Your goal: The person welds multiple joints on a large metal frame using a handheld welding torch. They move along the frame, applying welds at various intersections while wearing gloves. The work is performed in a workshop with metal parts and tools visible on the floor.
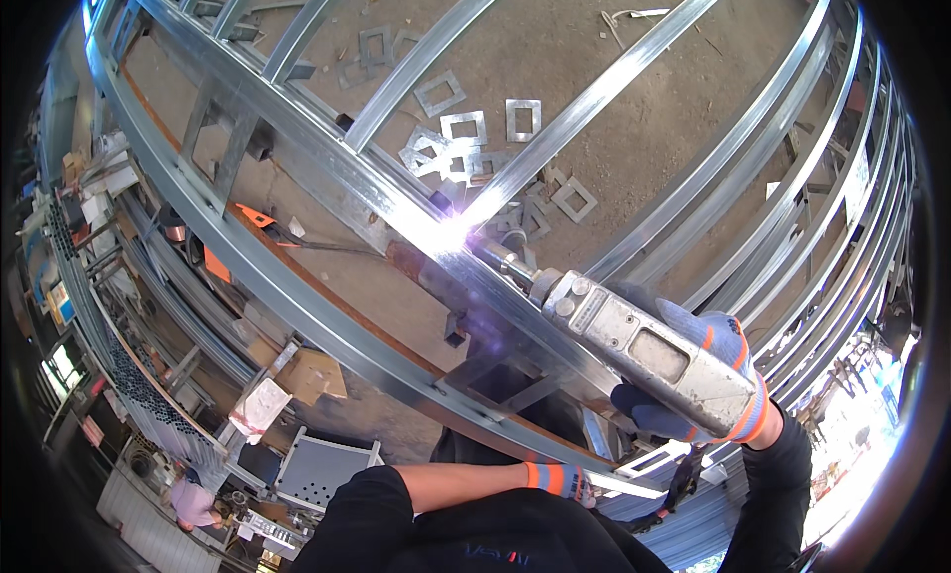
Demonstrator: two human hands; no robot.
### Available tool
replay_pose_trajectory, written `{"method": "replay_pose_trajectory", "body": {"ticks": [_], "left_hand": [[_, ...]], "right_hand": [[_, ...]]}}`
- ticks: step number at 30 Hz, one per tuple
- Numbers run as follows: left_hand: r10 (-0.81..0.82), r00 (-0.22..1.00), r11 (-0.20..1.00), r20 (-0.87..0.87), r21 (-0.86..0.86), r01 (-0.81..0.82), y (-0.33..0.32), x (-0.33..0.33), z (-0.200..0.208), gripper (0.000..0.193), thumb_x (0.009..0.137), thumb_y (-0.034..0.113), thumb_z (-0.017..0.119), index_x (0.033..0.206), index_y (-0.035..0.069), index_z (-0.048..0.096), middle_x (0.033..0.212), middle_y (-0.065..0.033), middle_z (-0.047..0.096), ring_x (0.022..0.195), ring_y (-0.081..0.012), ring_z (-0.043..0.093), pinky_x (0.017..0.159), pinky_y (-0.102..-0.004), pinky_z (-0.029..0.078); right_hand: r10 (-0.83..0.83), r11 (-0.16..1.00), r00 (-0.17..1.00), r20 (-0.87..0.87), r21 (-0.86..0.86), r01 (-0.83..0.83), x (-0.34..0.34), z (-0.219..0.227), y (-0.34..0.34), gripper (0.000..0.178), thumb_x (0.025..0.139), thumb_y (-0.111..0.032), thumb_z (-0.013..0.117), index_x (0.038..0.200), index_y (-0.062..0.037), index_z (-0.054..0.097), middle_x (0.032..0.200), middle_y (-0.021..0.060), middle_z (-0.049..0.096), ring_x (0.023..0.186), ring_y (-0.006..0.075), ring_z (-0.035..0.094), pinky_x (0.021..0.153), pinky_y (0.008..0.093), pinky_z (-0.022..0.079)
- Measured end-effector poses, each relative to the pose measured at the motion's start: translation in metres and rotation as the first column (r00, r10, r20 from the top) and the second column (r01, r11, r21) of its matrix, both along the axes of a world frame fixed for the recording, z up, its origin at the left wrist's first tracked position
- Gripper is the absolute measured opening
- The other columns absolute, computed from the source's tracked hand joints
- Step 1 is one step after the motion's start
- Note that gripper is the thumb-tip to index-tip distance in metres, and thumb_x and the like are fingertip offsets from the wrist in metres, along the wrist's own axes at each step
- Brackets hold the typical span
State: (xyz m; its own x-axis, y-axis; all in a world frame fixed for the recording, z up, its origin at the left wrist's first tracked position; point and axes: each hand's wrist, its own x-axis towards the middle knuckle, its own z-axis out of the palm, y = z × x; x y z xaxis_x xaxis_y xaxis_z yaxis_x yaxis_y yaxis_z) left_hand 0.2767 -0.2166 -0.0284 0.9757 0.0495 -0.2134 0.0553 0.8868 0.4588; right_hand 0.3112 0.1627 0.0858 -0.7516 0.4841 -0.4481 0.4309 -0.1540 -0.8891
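My right hand [693, 370], in a grey and orange work glove, is closed around a handheld welding gun [644, 350]. Its nozzle points up and left at a joint between two shiny metal tubes. A bright white-violet glare covers that joint, so the weld itself is hidden. One of the tubes is a long frame rail [337, 167] running diagonally; the other is a crossbar [584, 112] reaching away to the upper right. My left hand [560, 481], gloved alike, lies low in front of my body beside the near curved rail [297, 296]. Its fingers are mostly hidden.
Flat rectangular metal plates with cut-out centres [464, 127] lie scattered on the dirt floor. More curved tubes [792, 167] fan out at right. Bundled tubes [163, 405] and a perforated metal box [322, 469] stand at left. Another person [193, 501] is at lower left.
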Motion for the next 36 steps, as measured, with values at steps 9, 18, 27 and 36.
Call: {"method": "replay_pose_trajectory", "body": {"ticks": [9,18,27,36], "left_hand": [[-0.027,0.998,0.998,0.056,0.064,0.024,-0.021,0.019,-0.010,0.019,0.101,0.016,0.062,0.100,-0.001,0.070,0.087,-0.0114,0.064,0.083,-0.0238,0.058,0.085,-0.0442,0.046],[0.209,0.958,0.970,0.197,0.085,-0.229,-0.076,0.036,-0.035,0.015,0.102,0.011,0.060,0.097,-0.003,0.065,0.090,-0.0109,0.063,0.083,-0.0230,0.057,0.082,-0.0424,0.047],[0.184,0.979,0.981,0.084,-0.074,-0.177,-0.058,0.028,-0.025,0.018,0.100,0.014,0.064,0.090,-0.001,0.061,0.084,-0.0096,0.062,0.076,-0.0195,0.055,0.073,-0.0366,0.048],[0.179,0.982,0.983,0.056,-0.045,-0.177,-0.045,0.024,-0.018,0.020,0.100,0.015,0.064,0.089,-0.001,0.060,0.081,-0.0096,0.060,0.074,-0.0195,0.054,0.072,-0.0367,0.047]], "right_hand": [[0.054,0.995,0.998,0.021,-0.090,-0.051,-0.001,0.009,0.006,0.082,0.081,-0.017,0.083,0.153,-0.0008,0.048,0.128,0.0160,0.072,0.105,0.0287,0.076,0.088,0.0312,0.057],[0.022,0.997,0.999,-0.030,-0.075,-0.025,0.006,0.005,0.000,0.082,0.084,-0.011,0.083,0.156,-0.0046,0.044,0.138,0.0177,0.067,0.114,0.0290,0.073,0.097,0.0329,0.055],[0.065,0.983,0.995,0.079,-0.175,-0.050,-0.008,0.022,0.010,0.078,0.084,-0.010,0.082,0.154,-0.0006,0.048,0.125,0.0126,0.072,0.103,0.0208,0.073,0.090,0.0291,0.055],[-0.070,0.948,0.986,0.150,-0.299,0.113,-0.015,0.029,0.005,0.052,0.106,-0.033,0.061,0.150,-0.0065,0.056,0.126,0.0061,0.072,0.101,0.0120,0.071,0.082,0.0262,0.058]]}}
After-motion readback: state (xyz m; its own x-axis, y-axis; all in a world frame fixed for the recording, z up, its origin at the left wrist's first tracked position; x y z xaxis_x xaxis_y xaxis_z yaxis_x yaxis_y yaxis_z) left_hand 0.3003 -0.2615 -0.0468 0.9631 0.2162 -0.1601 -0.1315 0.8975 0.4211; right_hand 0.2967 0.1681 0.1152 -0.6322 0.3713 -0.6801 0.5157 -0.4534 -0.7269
